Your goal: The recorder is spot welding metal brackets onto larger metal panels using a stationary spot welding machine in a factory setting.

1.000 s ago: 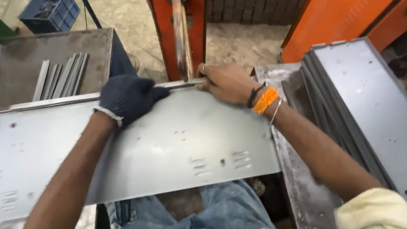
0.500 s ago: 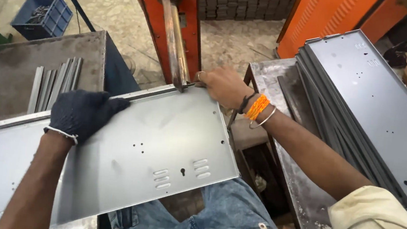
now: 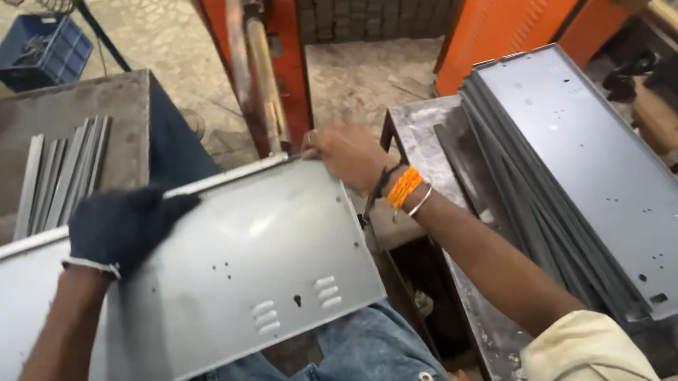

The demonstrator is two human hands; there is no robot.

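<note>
Two hands hold a perforated grey sheet-metal panel (image 3: pixel 249 265) across the frame's lower left: gloved left hand (image 3: pixel 124 228) pressed on its upper edge, bare right hand (image 3: pixel 347 154) pinching its top corner.

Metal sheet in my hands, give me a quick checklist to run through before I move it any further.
1. Left hand gloved and on the metal sheet: ok, it lies over the far edge.
2. Right hand protected: not ok, it is bare and pinches the sheet's far corner.
3. Sheet level: not ok, it tilts, right end raised.
4. Near edge off the lap: cannot tell, it hangs just over the jeans.
5. Gap to the stack of sheets on the right: ok, the held sheet is apart from it.
6. Orange machine post ahead: cannot tell, the sheet's corner sits close beside it.
</note>
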